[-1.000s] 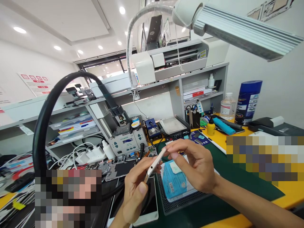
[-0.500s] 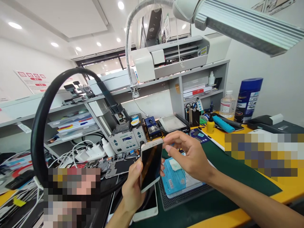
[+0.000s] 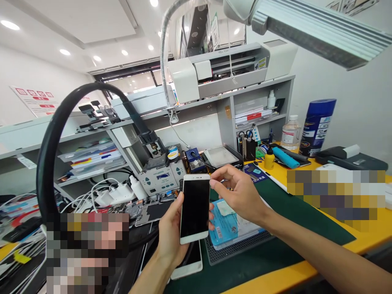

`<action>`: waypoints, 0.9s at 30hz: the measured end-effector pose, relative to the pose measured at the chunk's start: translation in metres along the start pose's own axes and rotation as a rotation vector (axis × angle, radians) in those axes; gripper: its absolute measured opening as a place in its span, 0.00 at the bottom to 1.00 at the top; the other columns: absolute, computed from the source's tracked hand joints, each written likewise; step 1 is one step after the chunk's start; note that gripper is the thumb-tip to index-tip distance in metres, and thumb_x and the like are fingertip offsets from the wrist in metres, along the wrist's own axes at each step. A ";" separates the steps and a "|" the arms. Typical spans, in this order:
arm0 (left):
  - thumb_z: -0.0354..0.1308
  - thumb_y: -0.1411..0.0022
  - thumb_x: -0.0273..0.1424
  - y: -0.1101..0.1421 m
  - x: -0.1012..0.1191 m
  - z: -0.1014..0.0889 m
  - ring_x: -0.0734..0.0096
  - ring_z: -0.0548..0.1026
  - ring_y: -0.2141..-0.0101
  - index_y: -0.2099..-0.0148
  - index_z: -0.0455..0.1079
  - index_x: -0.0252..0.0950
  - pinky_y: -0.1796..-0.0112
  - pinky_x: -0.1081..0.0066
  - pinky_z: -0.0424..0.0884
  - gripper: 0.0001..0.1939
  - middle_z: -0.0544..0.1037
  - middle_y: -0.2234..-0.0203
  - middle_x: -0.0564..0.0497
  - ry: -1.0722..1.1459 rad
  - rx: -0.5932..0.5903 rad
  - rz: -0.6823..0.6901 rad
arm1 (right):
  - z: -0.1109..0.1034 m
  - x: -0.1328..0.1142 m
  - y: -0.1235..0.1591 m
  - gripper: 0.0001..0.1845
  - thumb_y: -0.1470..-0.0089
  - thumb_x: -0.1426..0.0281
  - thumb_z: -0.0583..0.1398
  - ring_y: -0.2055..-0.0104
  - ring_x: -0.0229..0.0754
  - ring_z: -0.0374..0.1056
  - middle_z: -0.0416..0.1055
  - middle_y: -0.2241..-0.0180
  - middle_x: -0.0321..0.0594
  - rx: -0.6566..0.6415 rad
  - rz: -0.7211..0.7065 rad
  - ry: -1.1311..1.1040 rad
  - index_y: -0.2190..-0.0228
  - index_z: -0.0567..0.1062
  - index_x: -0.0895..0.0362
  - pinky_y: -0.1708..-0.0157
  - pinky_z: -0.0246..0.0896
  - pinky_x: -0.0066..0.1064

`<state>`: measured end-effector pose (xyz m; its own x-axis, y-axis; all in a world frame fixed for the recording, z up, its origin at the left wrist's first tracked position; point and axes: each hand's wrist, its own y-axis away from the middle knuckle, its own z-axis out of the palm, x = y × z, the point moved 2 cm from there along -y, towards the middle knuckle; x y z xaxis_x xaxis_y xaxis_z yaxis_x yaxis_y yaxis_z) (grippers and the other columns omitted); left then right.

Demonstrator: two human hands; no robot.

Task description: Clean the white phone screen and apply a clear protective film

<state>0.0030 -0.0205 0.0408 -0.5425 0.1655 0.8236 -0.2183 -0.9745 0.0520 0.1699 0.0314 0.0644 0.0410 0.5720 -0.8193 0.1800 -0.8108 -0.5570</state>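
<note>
A white-framed smartphone with a dark screen is held nearly upright over the bench. My left hand is closed around its lower half, thumb along the left edge and fingertips showing at the right edge. At the phone's upper right edge is my right hand, with thumb and fingers curled in and touching that edge. Beneath lies a second white-framed phone, partly covered by my left hand and forearm. A blue and white packet rests on a black perforated pad below my right hand.
A dark green mat covers part of the yellow bench. Behind stand a grey control unit and a pen holder. A black hose arches at left; a lamp hangs overhead. Bottles and a blue can stand at right.
The phone has turned so its screen faces me more squarely. My right hand's thumb and fingers have drawn in against its upper right edge. The view has shifted slightly.
</note>
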 end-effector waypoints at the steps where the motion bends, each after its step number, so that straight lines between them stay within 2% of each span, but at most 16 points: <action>1: 0.48 0.32 0.45 0.000 0.000 0.000 0.52 0.78 0.66 0.49 0.74 0.26 0.65 0.56 0.74 0.27 0.80 0.63 0.35 0.008 -0.009 -0.006 | 0.000 0.001 -0.001 0.07 0.42 0.66 0.62 0.68 0.39 0.70 0.73 0.68 0.39 -0.002 0.007 -0.003 0.64 0.72 0.57 0.72 0.66 0.29; 7: 0.48 0.32 0.43 -0.001 0.001 0.000 0.51 0.79 0.68 0.53 0.75 0.25 0.66 0.55 0.74 0.26 0.80 0.65 0.36 0.035 -0.015 -0.012 | 0.002 0.004 -0.003 0.11 0.43 0.64 0.63 0.68 0.40 0.71 0.73 0.68 0.40 -0.004 0.038 -0.044 0.61 0.72 0.58 0.72 0.68 0.29; 15: 0.49 0.32 0.39 -0.005 -0.001 -0.006 0.55 0.80 0.66 0.48 0.73 0.29 0.64 0.60 0.75 0.21 0.81 0.64 0.40 0.154 -0.016 -0.041 | 0.003 0.005 -0.003 0.15 0.43 0.63 0.62 0.69 0.40 0.71 0.75 0.69 0.41 -0.056 0.055 -0.014 0.56 0.77 0.58 0.72 0.69 0.30; 27: 0.50 0.33 0.39 -0.007 0.001 -0.005 0.55 0.80 0.68 0.46 0.72 0.29 0.67 0.59 0.76 0.22 0.81 0.64 0.39 0.221 0.038 -0.078 | 0.003 0.000 0.001 0.09 0.42 0.67 0.62 0.68 0.39 0.71 0.75 0.66 0.40 -0.059 -0.060 0.009 0.60 0.80 0.56 0.71 0.68 0.28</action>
<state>0.0000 -0.0123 0.0387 -0.6907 0.2653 0.6727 -0.2378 -0.9619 0.1352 0.1669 0.0305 0.0635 0.0374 0.6204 -0.7834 0.2399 -0.7666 -0.5956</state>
